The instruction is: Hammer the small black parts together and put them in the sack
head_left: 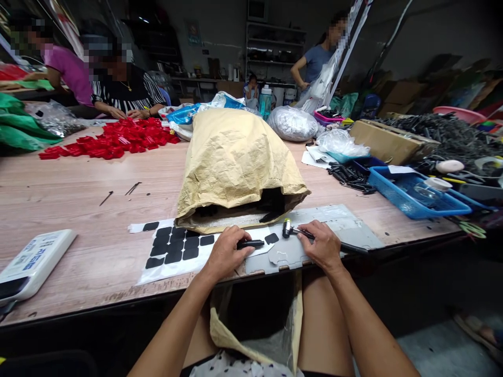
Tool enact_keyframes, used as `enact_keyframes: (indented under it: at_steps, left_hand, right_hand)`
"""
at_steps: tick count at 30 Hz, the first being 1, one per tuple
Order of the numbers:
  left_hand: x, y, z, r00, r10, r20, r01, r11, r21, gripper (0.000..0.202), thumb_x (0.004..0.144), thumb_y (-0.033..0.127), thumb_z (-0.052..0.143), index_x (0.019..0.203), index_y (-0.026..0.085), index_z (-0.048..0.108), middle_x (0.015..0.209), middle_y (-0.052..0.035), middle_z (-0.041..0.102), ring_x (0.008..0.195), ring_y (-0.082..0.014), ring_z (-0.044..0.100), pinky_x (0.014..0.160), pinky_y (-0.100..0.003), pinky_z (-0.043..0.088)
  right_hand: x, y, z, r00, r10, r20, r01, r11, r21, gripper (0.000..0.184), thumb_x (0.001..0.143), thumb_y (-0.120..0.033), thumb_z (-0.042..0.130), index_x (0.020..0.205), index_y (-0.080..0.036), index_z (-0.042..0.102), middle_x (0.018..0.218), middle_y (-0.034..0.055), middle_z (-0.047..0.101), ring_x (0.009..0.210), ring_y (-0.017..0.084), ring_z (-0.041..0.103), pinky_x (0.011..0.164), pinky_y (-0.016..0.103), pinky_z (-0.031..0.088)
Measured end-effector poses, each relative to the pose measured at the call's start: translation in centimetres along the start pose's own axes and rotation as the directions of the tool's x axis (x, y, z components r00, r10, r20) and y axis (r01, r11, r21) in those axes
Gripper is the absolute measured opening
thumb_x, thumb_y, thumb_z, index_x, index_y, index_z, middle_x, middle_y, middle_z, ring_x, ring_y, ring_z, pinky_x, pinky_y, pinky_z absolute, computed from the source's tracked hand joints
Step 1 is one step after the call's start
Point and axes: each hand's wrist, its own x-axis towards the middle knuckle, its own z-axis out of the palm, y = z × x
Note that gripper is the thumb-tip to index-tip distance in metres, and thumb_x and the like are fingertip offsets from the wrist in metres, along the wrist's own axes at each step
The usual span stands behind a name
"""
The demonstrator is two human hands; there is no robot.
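Near the table's front edge my left hand (228,250) has its fingers closed around a small black cylindrical piece (251,243). My right hand (321,243) grips the black handle of a small mallet (287,229), whose yellow-tipped head points left over the grey board (334,225). Under and beside my left hand lies a white sheet (165,272) carrying several black rounded squares (173,253). One more black square (271,239) sits between my hands. Just behind them, a large tan paper sack (239,157) lies with its mouth toward me and dark things inside.
A second open sack (296,319) is between my legs below the table edge. At left are a white scale (37,262) and a heap of red pieces (121,137). To the right stand a blue basket (416,196) and a cardboard box (387,140). Other people are farther back.
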Motion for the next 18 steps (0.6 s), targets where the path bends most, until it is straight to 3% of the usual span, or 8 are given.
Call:
enact_keyframes:
  at_steps: [7,12,18]
  left_hand:
    - [0.1,-0.4,0.2,0.999,-0.045,-0.011,0.044,0.996,-0.074,0.013,0.079,0.024,0.072,0.091,0.022,0.071,0.089,-0.0012,0.064,0.091,-0.0203,0.056,0.081,-0.032,0.043]
    - [0.1,-0.4,0.2,0.999,-0.052,-0.01,0.051,0.995,-0.082,0.013,0.079,0.026,0.073,0.092,0.022,0.073,0.087,-0.0022,0.064,0.091,-0.0209,0.056,0.082,-0.032,0.043]
    - [0.0,-0.5,0.3,0.999,-0.026,-0.025,0.024,0.995,-0.099,0.013,0.08,0.027,0.072,0.092,0.023,0.077,0.086,-0.0025,0.064,0.092,-0.0207,0.056,0.084,-0.032,0.042]
  right_hand:
    - [0.1,-0.7,-1.5,0.999,-0.038,-0.029,0.041,0.992,0.121,0.019,0.091,-0.03,0.057,0.103,-0.026,0.071,0.092,0.003,0.068,0.091,0.02,0.06,0.084,0.034,0.046]
    - [0.1,-4.6,-3.4,0.996,-0.07,-0.058,0.088,0.906,0.415,0.022,0.095,-0.028,0.054,0.112,-0.026,0.068,0.101,0.005,0.069,0.096,0.02,0.064,0.087,0.033,0.051]
    - [-0.9,-8.3,-2.8,0.985,-0.168,0.029,0.135,0.872,0.47,0.027,0.097,-0.026,0.052,0.119,-0.029,0.066,0.099,0.0043,0.068,0.095,0.018,0.064,0.085,0.032,0.052]
